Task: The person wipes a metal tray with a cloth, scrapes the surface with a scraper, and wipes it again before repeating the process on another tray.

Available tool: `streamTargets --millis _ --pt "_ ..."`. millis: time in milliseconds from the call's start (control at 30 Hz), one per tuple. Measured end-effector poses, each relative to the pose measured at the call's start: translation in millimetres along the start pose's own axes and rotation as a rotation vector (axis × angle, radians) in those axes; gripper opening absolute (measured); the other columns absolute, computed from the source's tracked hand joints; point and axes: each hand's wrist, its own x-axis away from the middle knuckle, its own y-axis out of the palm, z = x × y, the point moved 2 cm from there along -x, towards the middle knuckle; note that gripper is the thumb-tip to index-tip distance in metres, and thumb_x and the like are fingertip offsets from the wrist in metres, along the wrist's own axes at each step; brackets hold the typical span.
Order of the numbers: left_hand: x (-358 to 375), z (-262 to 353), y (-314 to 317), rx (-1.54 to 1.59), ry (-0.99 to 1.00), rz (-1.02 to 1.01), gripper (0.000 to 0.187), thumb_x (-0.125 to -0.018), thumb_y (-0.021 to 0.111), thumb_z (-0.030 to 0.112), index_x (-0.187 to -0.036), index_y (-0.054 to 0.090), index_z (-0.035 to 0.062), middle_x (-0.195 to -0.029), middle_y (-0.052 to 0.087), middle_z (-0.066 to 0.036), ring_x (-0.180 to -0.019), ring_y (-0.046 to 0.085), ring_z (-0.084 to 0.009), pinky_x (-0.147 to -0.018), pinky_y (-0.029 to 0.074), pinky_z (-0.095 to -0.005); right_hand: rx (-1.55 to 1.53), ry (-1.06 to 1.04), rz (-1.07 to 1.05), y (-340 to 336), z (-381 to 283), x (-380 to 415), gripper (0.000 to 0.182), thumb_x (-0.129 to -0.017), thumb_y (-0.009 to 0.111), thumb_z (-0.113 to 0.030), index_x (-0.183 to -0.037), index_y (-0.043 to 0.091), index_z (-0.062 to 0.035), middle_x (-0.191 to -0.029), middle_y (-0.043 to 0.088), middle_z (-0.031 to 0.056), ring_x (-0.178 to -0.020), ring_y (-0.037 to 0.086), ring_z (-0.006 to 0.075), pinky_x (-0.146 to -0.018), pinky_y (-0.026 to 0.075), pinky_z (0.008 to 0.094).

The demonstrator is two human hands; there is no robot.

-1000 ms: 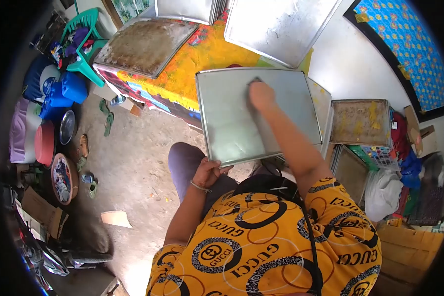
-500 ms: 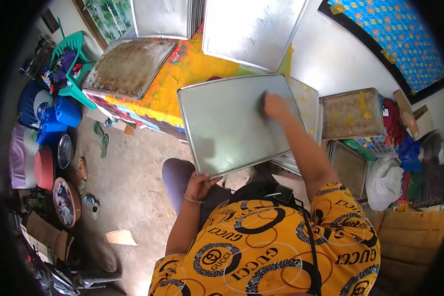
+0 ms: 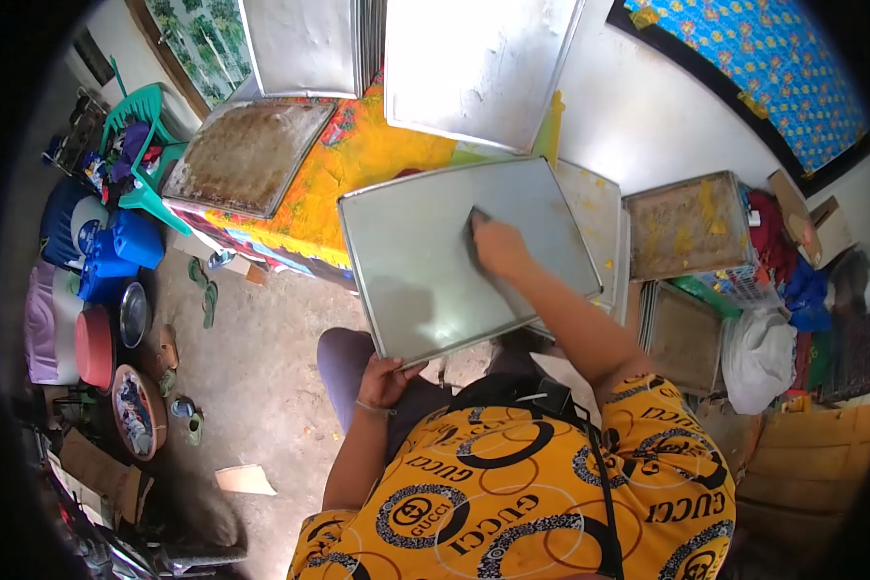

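A flat grey metal tray (image 3: 406, 251) with a thin raised rim lies tilted in front of me, above my knees. My left hand (image 3: 384, 382) grips its near left corner, thumb over the rim. On the tray's surface, right of its middle, my right hand (image 3: 498, 245) is closed around a small dark pad (image 3: 476, 220) and presses it down. Most of the pad is hidden by the fingers.
A table with a yellow cloth (image 3: 387, 140) bears a stained brown tray (image 3: 246, 155) and upright silvery trays (image 3: 474, 68). More trays (image 3: 681, 227) are stacked at the right. Basins (image 3: 95, 346), a green chair (image 3: 155, 174) and slippers (image 3: 208, 300) are at the left.
My right hand has moved left across the tray with the dark pad. My left hand still holds the corner, and the tray sits slightly lower in view.
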Motion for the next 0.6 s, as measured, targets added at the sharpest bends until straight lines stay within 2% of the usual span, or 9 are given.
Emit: streamTargets --millis 100,200,267,333,433,533,567,600 --pt "1.6 -3.3 -12.0 -0.023 -0.027 0.028 0.046 -0.079 0.057 0.001 -0.122 0.046 -0.0068 -0.117 0.057 -0.020 -0.107 0.058 -0.0345 -0.093 0.050 -0.0463 -0.003 0.113 -0.050 -7.2 33.4 -18.6 0.019 -0.079 0.049 -0.008 -0.092 0.060 -0.0003 -0.086 0.065 0.0223 -0.080 0.063 0.0387 -0.072 0.050 0.0475" --pt "3.4 -2.0 -7.9 -0.033 -0.005 0.037 0.046 -0.079 0.058 0.002 -0.123 0.045 -0.0067 -0.117 0.057 -0.020 -0.107 0.059 -0.0341 -0.093 0.050 -0.0463 -0.031 0.067 0.083 -5.3 45.5 -32.7 0.019 -0.078 0.051 -0.008 -0.092 0.061 -0.0007 -0.085 0.064 0.0219 -0.081 0.063 0.0373 -0.071 0.050 0.0475" --pt "0.4 -2.9 -5.7 -0.036 0.000 0.010 0.050 -0.080 0.057 0.004 -0.127 0.042 -0.0051 -0.118 0.056 -0.019 -0.108 0.058 -0.0335 -0.091 0.051 -0.0458 -0.008 -0.130 -0.062 -23.6 -8.5 -16.8 0.021 -0.077 0.051 -0.007 -0.095 0.061 -0.0017 -0.085 0.064 0.0212 -0.082 0.063 0.0365 -0.071 0.050 0.0476" --pt "4.2 -2.6 -3.2 -0.026 -0.006 0.030 0.049 -0.081 0.058 0.005 -0.126 0.042 -0.0050 -0.117 0.057 -0.019 -0.109 0.058 -0.0331 -0.090 0.051 -0.0467 -0.030 -0.313 -0.224 -36.0 -63.8 8.8 0.024 -0.080 0.049 -0.010 -0.099 0.064 -0.0053 -0.091 0.064 0.0222 -0.085 0.063 0.0371 -0.074 0.050 0.0478" --pt "5.3 -3.0 -7.7 -0.023 -0.044 -0.022 0.049 -0.082 0.059 0.009 -0.127 0.042 -0.0034 -0.117 0.056 -0.018 -0.109 0.057 -0.0338 -0.091 0.050 -0.0502 -0.220 -0.417 -0.183 -39.4 -83.3 -2.9 0.045 -0.076 0.050 -0.004 -0.119 0.059 -0.0120 -0.090 0.064 0.0221 -0.080 0.061 0.0380 -0.075 0.049 0.0458" --pt "6.2 -2.1 -14.4 0.000 -0.050 -0.056 0.048 -0.084 0.059 0.016 -0.126 0.044 -0.0012 -0.117 0.057 -0.018 -0.109 0.057 -0.0339 -0.092 0.048 -0.0545 -0.265 -0.328 0.014 -53.9 -83.2 -50.6 0.050 -0.077 0.048 -0.002 -0.125 0.056 -0.0171 -0.092 0.064 0.0211 -0.080 0.062 0.0378 -0.076 0.050 0.0437" --pt "6.1 -1.4 -16.7 -0.004 -0.043 -0.046 0.048 -0.085 0.060 0.022 -0.125 0.046 0.0003 -0.117 0.057 -0.017 -0.108 0.057 -0.0339 -0.092 0.045 -0.0578 -0.240 -0.339 -0.002 -56.5 -87.0 -68.4 0.049 -0.078 0.049 -0.003 -0.125 0.056 -0.0173 -0.094 0.064 0.0200 -0.081 0.062 0.0373 -0.077 0.050 0.0431" --pt "5.9 -0.7 -19.0 0.019 -0.044 -0.047 0.047 -0.085 0.060 0.023 -0.124 0.047 0.0000 -0.116 0.058 -0.017 -0.108 0.057 -0.0325 -0.092 0.046 -0.0575 -0.216 -0.347 -0.017 -57.9 -91.9 -85.1 0.048 -0.079 0.050 -0.004 -0.125 0.056 -0.0176 -0.096 0.064 0.0188 -0.083 0.062 0.0369 -0.077 0.050 0.0425"
